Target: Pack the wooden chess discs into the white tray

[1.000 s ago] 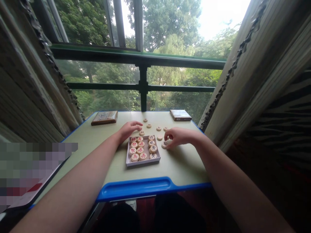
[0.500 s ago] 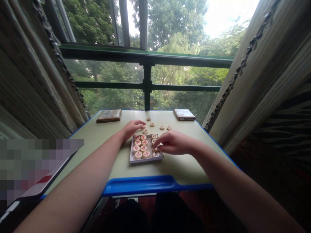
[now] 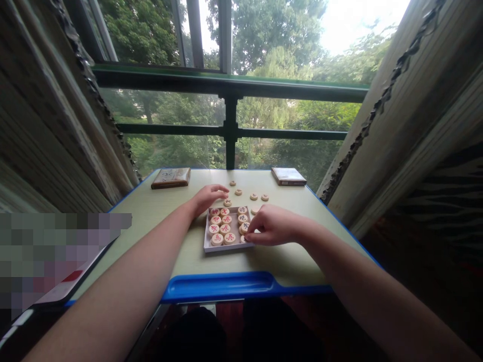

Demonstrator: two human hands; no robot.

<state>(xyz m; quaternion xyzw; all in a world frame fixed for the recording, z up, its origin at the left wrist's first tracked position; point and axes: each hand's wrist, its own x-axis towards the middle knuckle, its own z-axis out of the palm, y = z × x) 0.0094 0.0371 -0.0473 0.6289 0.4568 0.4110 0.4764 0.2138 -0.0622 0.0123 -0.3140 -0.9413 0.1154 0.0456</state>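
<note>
A shallow white box [image 3: 229,248] holds round wooden xiangqi pieces. Red-marked pieces [image 3: 225,229] fill two columns at its left, while dark-marked pieces [image 3: 242,211] line its right side. My right hand [image 3: 273,224] is over the box's right edge, its curled fingers on the xiangqi piece [image 3: 244,239] in the near right corner and partly covering it. Past the box's far left corner lies my left hand [image 3: 207,198], fingers stretched out and apart, fingertips close to a loose piece [image 3: 227,202] on the table.
More loose pieces [image 3: 238,192] are scattered beyond the box. Two flat boxes or books stand at the back, one on the left [image 3: 171,178] and one on the right [image 3: 289,176]. The table [image 3: 181,261] has a blue rim with a tray groove [image 3: 221,286]; curtains and a window enclose it.
My right hand has shifted slightly toward me, from the third piece of the right column to the near corner one. The left hand stays about where it was. The view has tilted slightly.
</note>
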